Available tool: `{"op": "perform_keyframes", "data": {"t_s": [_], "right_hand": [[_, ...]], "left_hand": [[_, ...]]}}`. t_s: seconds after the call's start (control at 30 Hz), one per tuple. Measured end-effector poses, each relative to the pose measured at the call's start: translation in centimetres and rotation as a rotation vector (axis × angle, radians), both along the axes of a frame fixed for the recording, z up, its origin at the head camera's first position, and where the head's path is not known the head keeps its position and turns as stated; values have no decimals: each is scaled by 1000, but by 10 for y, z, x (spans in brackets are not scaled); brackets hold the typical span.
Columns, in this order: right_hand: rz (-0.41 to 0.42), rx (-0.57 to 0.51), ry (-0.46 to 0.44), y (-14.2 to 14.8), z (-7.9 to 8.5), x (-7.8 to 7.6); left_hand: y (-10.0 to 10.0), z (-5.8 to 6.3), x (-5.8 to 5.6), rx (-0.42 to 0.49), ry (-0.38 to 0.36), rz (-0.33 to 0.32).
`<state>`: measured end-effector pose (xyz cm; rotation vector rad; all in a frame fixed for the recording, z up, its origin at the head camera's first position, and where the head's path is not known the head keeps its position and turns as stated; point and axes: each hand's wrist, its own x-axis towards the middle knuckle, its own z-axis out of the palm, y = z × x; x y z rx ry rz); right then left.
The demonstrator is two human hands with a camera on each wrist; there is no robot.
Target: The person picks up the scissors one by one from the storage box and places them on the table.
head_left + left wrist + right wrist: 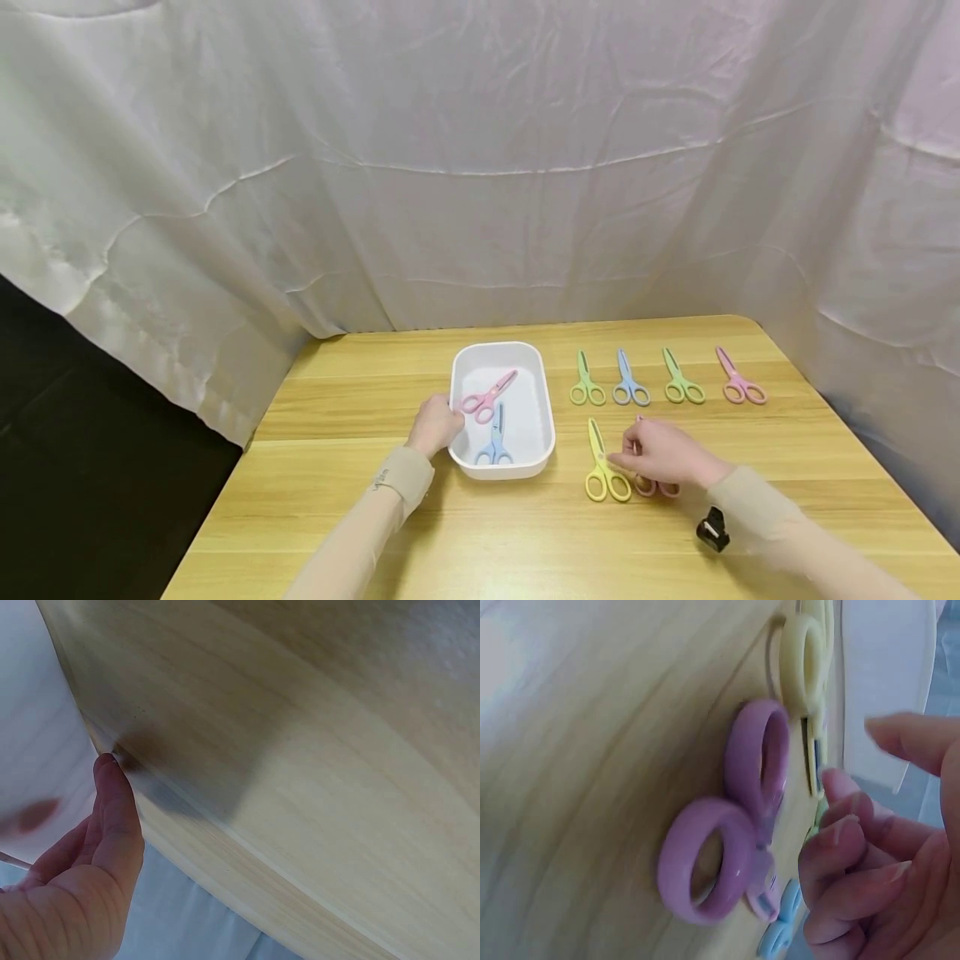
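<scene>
My left hand (435, 425) grips the left side wall of a white plastic tray (546, 417). Inside the tray lie pink scissors (491, 394) and, closer to me, blue scissors (497, 437). Over the table at right, my right hand (663, 452) has its fingers loosely bent, the thumb and forefinger apart with nothing between them. Its fingertips are beside the yellow scissors (598, 458); whether they touch, I cannot tell. Beneath that hand, pink scissors (712, 855) lie partly hidden in the head view, their handle loops showing below the palm.
Behind the right hand, a row of scissors lies on the wooden table (337, 500): green (587, 383), blue (628, 383), green again (681, 382) and pink (738, 383). A pale curtain (510, 208) hangs along the table's far edge.
</scene>
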<state>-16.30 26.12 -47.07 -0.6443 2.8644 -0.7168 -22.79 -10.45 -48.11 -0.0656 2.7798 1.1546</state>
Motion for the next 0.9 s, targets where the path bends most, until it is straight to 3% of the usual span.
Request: {"op": "perform_keyframes", "data": {"t_s": [0.4, 0.73, 0.9], "right_hand": [[-7, 102, -13, -18, -8, 0], [5, 117, 42, -26, -10, -2], [-1, 128, 17, -29, -11, -4]], "left_hand": [[1, -2, -1, -4, -11, 14], [1, -1, -2, -3, -18, 14], [1, -1, -1, -14, -6, 6]]}}
